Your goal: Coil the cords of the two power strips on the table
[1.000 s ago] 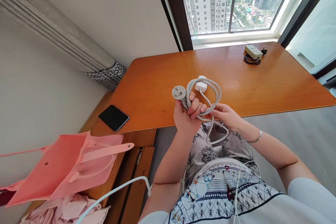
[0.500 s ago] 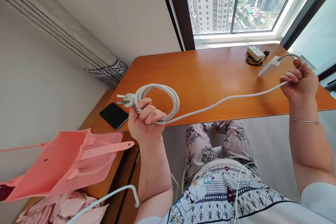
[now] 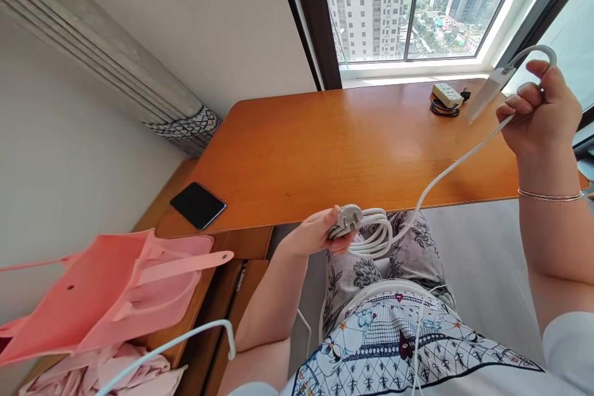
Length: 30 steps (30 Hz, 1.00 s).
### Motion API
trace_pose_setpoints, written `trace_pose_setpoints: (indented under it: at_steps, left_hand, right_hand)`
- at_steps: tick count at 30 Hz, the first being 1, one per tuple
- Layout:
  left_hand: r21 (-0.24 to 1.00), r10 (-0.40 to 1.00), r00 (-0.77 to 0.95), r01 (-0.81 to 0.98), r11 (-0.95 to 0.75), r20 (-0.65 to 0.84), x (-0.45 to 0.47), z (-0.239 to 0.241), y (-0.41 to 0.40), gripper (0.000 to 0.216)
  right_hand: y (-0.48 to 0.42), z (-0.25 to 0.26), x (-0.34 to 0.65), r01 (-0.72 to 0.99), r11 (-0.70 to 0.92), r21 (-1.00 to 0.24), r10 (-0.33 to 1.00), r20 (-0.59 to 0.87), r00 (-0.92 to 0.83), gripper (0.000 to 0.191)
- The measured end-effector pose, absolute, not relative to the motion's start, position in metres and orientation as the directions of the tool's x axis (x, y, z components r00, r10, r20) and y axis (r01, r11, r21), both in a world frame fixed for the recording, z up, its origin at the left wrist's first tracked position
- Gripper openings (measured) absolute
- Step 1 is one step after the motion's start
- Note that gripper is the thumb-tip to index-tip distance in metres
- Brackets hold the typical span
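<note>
My left hand (image 3: 325,232) is closed around the plug end and loops of a white power cord (image 3: 374,235), just off the desk's front edge above my lap. The plug (image 3: 349,218) has its prongs turned toward me. From the loops the cord runs up to my right hand (image 3: 541,108), whose fingers pinch it over the desk's right end. A white power strip (image 3: 489,91) hangs tilted from the cord beside that hand, smeared by motion.
On the wooden desk (image 3: 297,148) lie a black phone (image 3: 198,205) at left and a cream power strip (image 3: 447,95) with a black cord at back right. A pink bag (image 3: 111,291), pink cloth (image 3: 111,371) and pale blue curved rod (image 3: 185,335) are at lower left. A window (image 3: 408,6) is behind.
My left hand has moved right and down with the coiled cord, turning the plug toward me. My right hand has risen, lifting the white power strip higher; the cord between hands now sags.
</note>
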<state>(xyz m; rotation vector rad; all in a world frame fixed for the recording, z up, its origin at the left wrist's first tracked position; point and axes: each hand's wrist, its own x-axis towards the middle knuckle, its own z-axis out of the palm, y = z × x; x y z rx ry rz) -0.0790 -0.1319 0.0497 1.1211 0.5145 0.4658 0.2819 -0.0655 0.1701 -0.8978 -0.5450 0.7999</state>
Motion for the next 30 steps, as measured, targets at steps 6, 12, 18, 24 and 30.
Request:
trace_pose_setpoints:
  at_steps: [6, 12, 18, 24, 30]
  left_hand:
    - [0.995, 0.511, 0.855, 0.098, 0.003, -0.086, -0.046, 0.066, -0.148, 0.049]
    - [0.914, 0.681, 0.733, 0.276, -0.297, 0.000, -0.009, 0.060, -0.160, 0.033]
    - [0.950, 0.878, 0.474, 0.241, -0.198, 0.063, 0.022, 0.046, -0.137, 0.031]
    - [0.941, 0.961, 0.274, -0.316, 0.119, -0.029, 0.039, 0.038, -0.095, 0.031]
    - [0.765, 0.945, 0.303, -0.579, 0.283, -0.121, 0.050, 0.039, -0.091, 0.048]
  right_hand:
    - [-0.064, 0.198, 0.231, -0.473, 0.395, -0.788, 0.858, 0.132, 0.496, 0.042]
    - [-0.069, 0.234, 0.187, -0.610, 0.412, -0.677, 0.900, 0.195, 0.391, 0.039]
    - [-0.086, 0.239, 0.181, -0.753, 0.502, -0.426, 0.860, 0.339, 0.382, 0.056]
    - [-0.108, 0.203, 0.183, -0.897, 0.441, -0.038, 0.846, 0.352, 0.401, 0.057]
    - [-0.112, 0.149, 0.184, -0.851, 0.517, -0.091, 0.807, 0.384, 0.449, 0.059]
